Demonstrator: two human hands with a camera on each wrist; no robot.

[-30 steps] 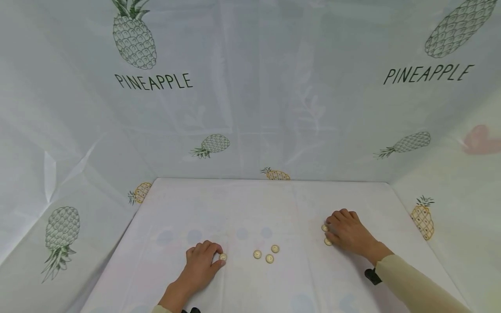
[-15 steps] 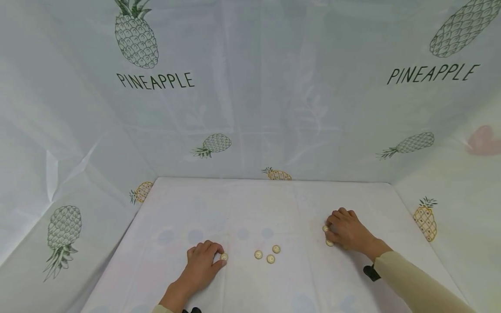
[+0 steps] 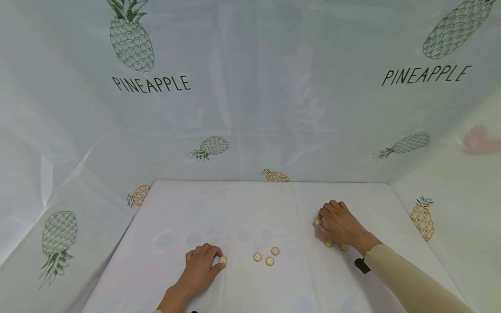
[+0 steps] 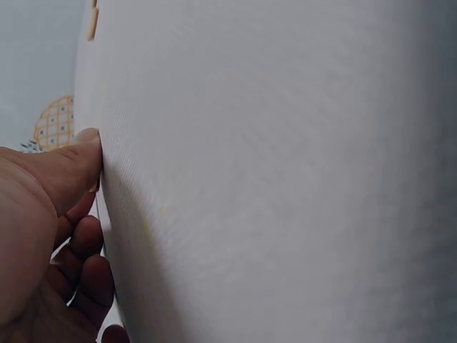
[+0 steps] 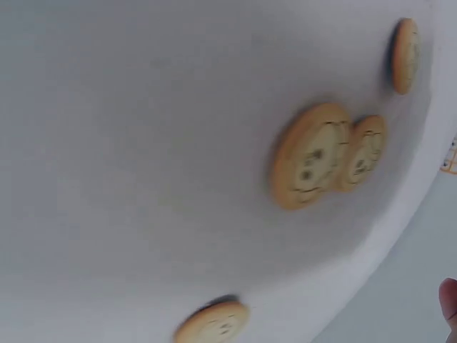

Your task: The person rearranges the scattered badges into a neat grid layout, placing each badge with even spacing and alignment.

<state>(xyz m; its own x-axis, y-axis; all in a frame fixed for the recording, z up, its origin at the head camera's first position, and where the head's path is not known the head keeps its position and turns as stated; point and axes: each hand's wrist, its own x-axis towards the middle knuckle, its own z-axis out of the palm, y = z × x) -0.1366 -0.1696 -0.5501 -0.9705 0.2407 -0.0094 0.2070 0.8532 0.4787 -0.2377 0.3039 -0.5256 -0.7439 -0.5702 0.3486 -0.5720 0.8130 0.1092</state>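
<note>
Small round wooden buttons, pale with dark marks, lie on the white table. My left hand (image 3: 199, 267) rests at the left, holding one button (image 3: 222, 260) between thumb and index finger against the cloth. In the left wrist view, the thumb (image 4: 75, 164) hides most of it. At the right, my right hand (image 3: 339, 224) pinches another button (image 3: 318, 221) at its fingertips. Whether that button is lifted I cannot tell. Beneath this hand lie a button (image 3: 328, 243) near the thumb and a button (image 3: 344, 247) near the wrist. A fingertip (image 5: 448, 304) shows at the right wrist view's edge.
Between the hands sit a left button (image 3: 257, 257), an upper button (image 3: 275, 251) and a lower button (image 3: 269, 261). White pineapple-print sheeting (image 3: 250, 108) encloses the table (image 3: 242, 200) at the back and sides.
My right hand has moved left and slightly toward the back with its pinched button, uncovering the button near its wrist. The left hand stays in place on its button.
</note>
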